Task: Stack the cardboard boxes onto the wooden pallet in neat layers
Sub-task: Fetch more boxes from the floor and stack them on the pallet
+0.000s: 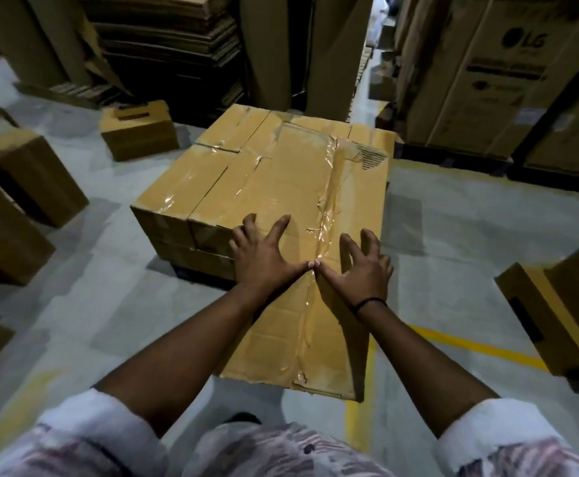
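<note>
A long taped cardboard box [298, 339] lies on top of a stack of boxes [191, 187], and its near end overhangs the stack toward me. My left hand [264, 258] and my right hand [365, 266] press flat on its top with fingers spread, the thumb tips touching at the tape seam. Neither hand grips anything. Under the stack only a dark strip of the pallet [191, 275] shows at the lower left corner; the rest is hidden.
Loose boxes stand on the grey floor at the left [33, 173], [2, 232], behind the stack [140, 130] and at the right [556, 304]. Tall printed cartons [508, 63] and piles of flat cardboard [167, 46] line the back. A yellow floor line [470, 342] runs on the right.
</note>
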